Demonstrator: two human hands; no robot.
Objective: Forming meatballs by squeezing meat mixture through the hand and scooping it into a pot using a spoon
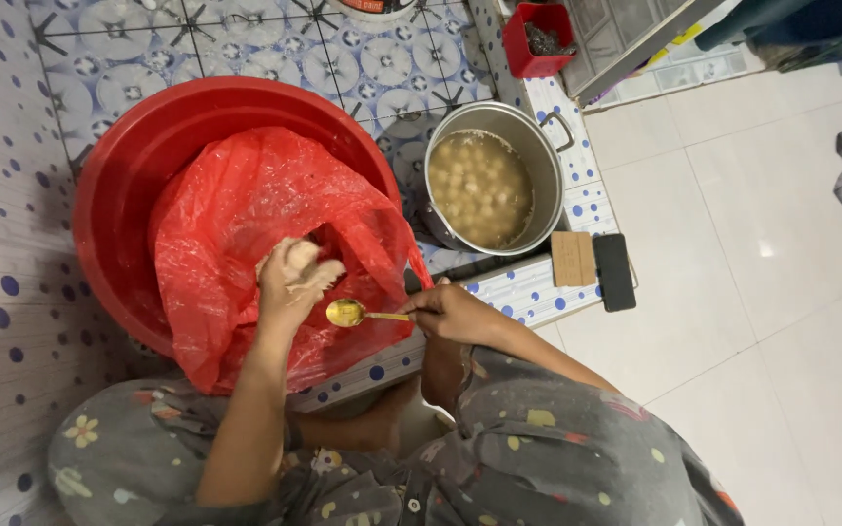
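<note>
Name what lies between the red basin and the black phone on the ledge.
In the head view, a steel pot of pale balls in liquid sits between the red basin and the black phone, with a small brown card beside the phone.

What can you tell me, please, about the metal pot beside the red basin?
The metal pot is round, silver-coloured and looks like steel, with a loop handle on its far rim. It stands upright and uncovered on the patterned tile floor, close beside the red basin; whether they touch cannot be told. It is nearly full of cloudy brownish liquid with many pale round balls in it. Neither hand touches it.
</note>
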